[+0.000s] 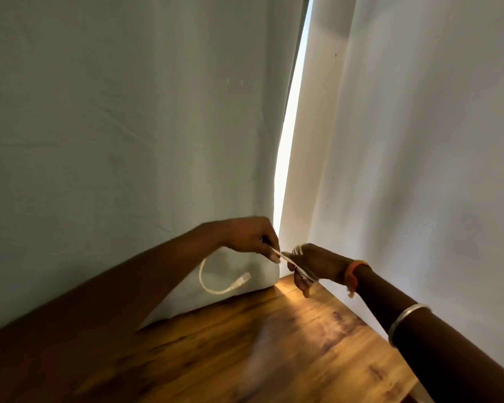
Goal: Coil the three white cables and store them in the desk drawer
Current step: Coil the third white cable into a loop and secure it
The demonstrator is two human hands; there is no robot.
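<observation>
Cable (pixel 216 286) up above the desk (pixel 259 344): right hand (pixel 312 266) is wrapped in white loops, fingers curled round them, left hand (pixel 250 239) pinches the strand taut, plug end dangling before the curtain (pixel 128 126).

you are in what looks like a home room, at a wooden desk (pixel 274 344) with a warm, rustic grain. pale curtains (pixel 114 126) hang right behind the desk and along its right edge, reaching down onto the desktop. daylight (pixel 288 141) shows through the narrow gap above the desk's far corner.
</observation>
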